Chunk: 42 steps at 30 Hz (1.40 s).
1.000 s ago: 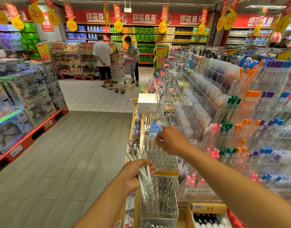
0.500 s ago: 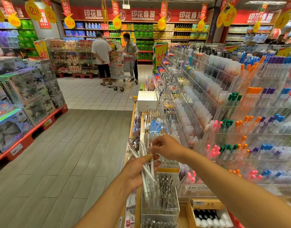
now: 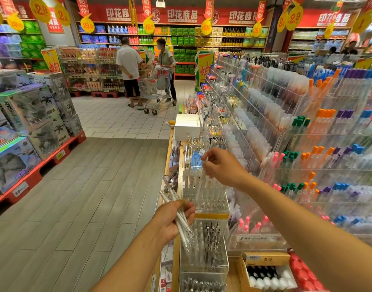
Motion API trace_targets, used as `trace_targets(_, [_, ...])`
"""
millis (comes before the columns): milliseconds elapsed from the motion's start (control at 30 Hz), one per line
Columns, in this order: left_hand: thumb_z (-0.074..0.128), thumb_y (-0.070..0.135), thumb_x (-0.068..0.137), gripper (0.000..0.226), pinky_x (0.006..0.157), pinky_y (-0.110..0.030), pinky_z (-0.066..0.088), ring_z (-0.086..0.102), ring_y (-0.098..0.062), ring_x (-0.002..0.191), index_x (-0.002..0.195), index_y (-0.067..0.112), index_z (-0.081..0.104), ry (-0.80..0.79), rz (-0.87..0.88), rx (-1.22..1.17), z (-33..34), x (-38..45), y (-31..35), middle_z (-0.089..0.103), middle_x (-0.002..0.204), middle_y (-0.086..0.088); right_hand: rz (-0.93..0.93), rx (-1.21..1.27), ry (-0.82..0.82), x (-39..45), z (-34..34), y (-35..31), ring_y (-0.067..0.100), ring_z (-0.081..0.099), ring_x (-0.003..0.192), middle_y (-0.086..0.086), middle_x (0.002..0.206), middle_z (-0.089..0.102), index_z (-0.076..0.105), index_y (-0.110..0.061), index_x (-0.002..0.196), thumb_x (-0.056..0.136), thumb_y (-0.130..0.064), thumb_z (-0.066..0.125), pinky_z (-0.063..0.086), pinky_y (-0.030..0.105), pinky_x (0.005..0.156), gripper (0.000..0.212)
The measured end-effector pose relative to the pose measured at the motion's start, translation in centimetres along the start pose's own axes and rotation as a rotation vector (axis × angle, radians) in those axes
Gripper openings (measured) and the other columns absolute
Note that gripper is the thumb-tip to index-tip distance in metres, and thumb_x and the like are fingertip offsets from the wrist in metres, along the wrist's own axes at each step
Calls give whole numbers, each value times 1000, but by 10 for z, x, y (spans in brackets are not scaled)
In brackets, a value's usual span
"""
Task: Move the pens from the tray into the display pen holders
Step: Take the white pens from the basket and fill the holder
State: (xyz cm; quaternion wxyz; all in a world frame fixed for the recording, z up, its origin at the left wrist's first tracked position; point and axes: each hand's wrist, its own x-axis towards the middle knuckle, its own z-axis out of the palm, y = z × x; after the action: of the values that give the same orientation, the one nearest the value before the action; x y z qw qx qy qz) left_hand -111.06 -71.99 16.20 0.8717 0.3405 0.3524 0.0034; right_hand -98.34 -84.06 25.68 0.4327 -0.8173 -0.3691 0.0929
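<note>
My left hand (image 3: 172, 219) grips a bundle of white pens (image 3: 182, 220) low in the middle of the view, their tips fanned toward the upper left and lower right. My right hand (image 3: 222, 165) pinches a single white pen (image 3: 202, 175) and holds it upright over a clear acrylic pen holder (image 3: 206, 197) with rows of tube slots, some filled with white pens. A second clear holder (image 3: 204, 247) with dark-tipped pens stands nearer to me, below the left hand. No tray shows.
Tiered acrylic racks of coloured-cap pens (image 3: 319, 157) fill the right side. A white box (image 3: 187, 126) sits further along the wooden shelf edge. A cardboard box of bottles (image 3: 267, 272) lies at the lower right. Two shoppers with a trolley (image 3: 155, 87) stand down the aisle.
My right hand went to the bundle in my left hand, took one white pen, and has risen with it over the slotted holder. The left hand stayed low with the bundle.
</note>
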Motion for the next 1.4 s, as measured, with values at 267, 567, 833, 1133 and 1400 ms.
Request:
trace_targets(267, [61,-2,91,4,42,-23,52,57,-15,46,89,-6,63,46,22,13,-3,4,1,66,69,-15,-147,-240,-6,7,0,8,9,47,58,-4,69,54,54,-21,100,97,-18,52,35,16,51,5])
trace_targets(567, [65,2,90,5,36,-21,46,50,-12,38,88,-1,62,50,20,97,-5,7,1,62,64,-12,-143,-373,-71,9,8,19,2,49,62,-8,75,57,57,-19,105,99,-21,52,31,13,51,8])
trace_targets(833, [56,0,93,4,38,-22,46,50,-14,41,90,-2,57,-15,0,93,-5,5,1,61,62,-12,-230,-603,-109,15,23,17,19,54,102,3,108,62,71,-15,107,95,-19,59,42,28,87,18])
trace_targets(1133, [54,-9,92,14,50,-30,56,63,-22,54,102,-1,58,-101,19,75,1,-2,2,69,76,-18,-256,-665,-78,18,27,16,21,48,103,3,100,62,74,-19,104,94,-21,61,34,26,82,17])
trace_targets(1400, [68,-9,70,40,53,-29,57,67,-23,59,109,-4,61,-176,60,41,4,-10,4,73,92,-21,-107,-575,-71,15,23,6,21,55,103,4,112,60,61,-18,126,90,-28,68,41,30,83,37])
